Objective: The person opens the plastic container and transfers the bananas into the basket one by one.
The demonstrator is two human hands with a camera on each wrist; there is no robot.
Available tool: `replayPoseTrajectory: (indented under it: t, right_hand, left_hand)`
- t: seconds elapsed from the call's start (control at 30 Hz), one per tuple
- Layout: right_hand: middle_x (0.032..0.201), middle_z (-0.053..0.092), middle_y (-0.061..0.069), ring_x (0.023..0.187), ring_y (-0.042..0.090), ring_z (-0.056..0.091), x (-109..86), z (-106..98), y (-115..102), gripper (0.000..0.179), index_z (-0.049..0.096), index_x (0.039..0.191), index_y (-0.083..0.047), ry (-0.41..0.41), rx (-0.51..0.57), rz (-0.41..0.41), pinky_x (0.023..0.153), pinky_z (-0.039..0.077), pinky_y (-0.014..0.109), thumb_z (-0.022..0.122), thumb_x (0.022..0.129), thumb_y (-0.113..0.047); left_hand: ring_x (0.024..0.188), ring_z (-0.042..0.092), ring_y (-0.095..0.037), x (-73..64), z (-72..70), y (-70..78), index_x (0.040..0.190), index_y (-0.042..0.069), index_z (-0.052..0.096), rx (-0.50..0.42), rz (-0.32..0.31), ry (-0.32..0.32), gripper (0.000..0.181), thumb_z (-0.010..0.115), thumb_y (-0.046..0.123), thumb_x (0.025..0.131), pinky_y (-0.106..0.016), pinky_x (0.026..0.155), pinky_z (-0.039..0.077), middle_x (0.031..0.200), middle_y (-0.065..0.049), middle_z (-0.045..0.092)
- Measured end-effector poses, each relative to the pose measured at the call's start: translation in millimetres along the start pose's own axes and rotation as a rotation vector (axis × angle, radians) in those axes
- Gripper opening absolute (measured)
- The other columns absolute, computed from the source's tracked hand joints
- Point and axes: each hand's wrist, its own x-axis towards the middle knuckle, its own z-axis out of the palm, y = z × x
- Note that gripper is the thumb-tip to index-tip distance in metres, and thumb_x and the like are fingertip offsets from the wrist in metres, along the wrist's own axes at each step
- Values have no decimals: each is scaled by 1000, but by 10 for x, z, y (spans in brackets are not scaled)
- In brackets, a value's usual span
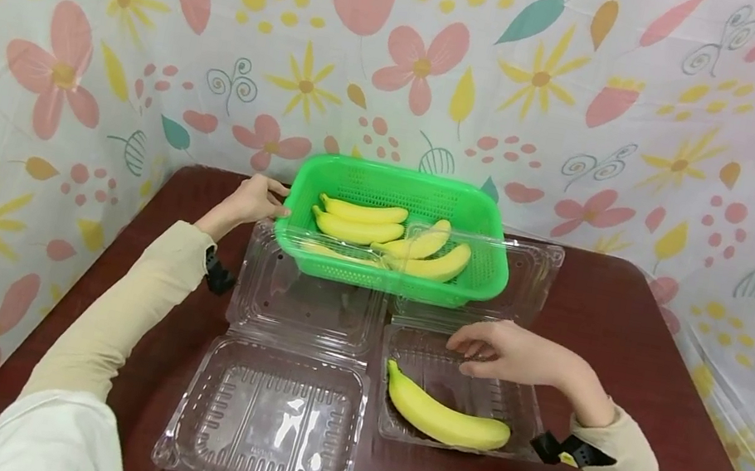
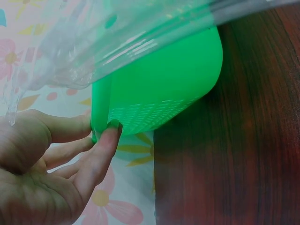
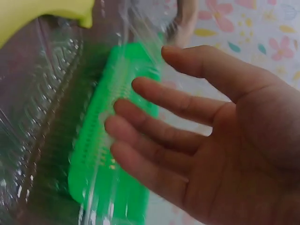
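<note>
My left hand [image 1: 249, 201] pinches the left rim of a green plastic basket [image 1: 496, 286], its thumb and fingers on either side of the edge in the left wrist view. Several yellow bananas [image 1: 357, 229] lie in the basket. Over the right clear plastic container [image 1: 426, 364] hovers my right hand [image 1: 516, 354], fingers loosely spread and holding nothing. A single banana [image 1: 446, 423] rests in that container, towards its front. In the right wrist view, only one end of this banana [image 3: 47, 10] shows, apart from the fingers.
A second clear container [image 1: 277, 420], without fruit, lies with its lid folded back at the left. Both raised lids, left [image 1: 303, 311] and right [image 1: 528, 283], overlap the basket's front in view. A flowered cloth [image 1: 422, 67] hangs behind the dark wooden table [image 1: 604, 326].
</note>
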Motion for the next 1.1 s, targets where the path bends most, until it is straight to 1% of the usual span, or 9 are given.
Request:
replayPoseTrajectory:
  t: [0.17,0.3,0.4,0.57,0.63,0.67,0.8,1.0,1.1]
  right_hand:
    - [119,57,6,107,26,56,40,146,-83,41,55,122,-9,-23,-126,45,85,49,40,62,87,-28]
    - [120,57,8,108,27,55,78,197,-133,44,54,123,-8,-60,-140,79,85,49,40,65,85,-25]
    - [119,58,7,105,25,56,107,235,-137,46,54,124,-7,-89,-149,76,82,49,37,67,83,-24]
    - [115,59,3,93,16,55,112,299,-141,45,56,123,-10,-154,-150,95,70,45,28,68,81,-20]
    - [111,60,1,85,13,53,113,305,-154,44,56,123,-11,-179,-150,107,67,43,26,68,80,-18]
    - [111,60,1,87,13,54,117,306,-158,44,56,122,-11,-188,-153,108,68,44,26,67,80,-18]
    - [98,61,-2,78,9,51,153,314,-186,41,58,118,-10,-228,-177,117,65,42,25,66,79,-15]
    - [81,55,-10,70,3,46,164,350,-241,24,61,105,-20,-280,-197,165,61,40,21,65,81,-20]
    - [76,52,-13,66,2,44,154,373,-272,18,61,98,-24,-294,-177,160,60,38,18,66,81,-20]
  left_hand:
    - [91,65,-30,-14,29,-17,132,0,47,0,-22,-19,49,62,12,87,-31,69,57,117,-26,58]
    - [90,65,-30,-10,8,-25,132,-1,47,-11,-14,-1,49,62,12,87,-31,70,57,116,-26,59]
    - [90,65,-30,-1,-21,-22,132,-1,47,-13,-8,6,49,62,13,87,-32,71,57,115,-25,59]
    - [92,65,-32,2,-19,1,132,-1,46,-21,-3,-1,49,61,12,88,-32,71,57,116,-25,59]
    - [92,65,-32,-5,-8,5,132,0,47,-34,-11,5,49,61,12,87,-32,71,57,116,-25,59]
    - [92,65,-31,-9,-3,3,132,0,47,-38,-17,9,49,62,12,87,-32,70,57,116,-25,59]
    - [93,64,-30,-28,3,-16,133,1,47,-40,-28,9,49,62,13,87,-31,70,57,119,-24,58]
    - [92,65,-29,-1,11,-8,133,1,46,-33,-18,1,49,61,13,88,-31,70,57,119,-23,58]
    - [89,66,-28,19,-3,5,132,1,47,-34,-16,3,49,62,13,87,-31,70,57,118,-24,58]
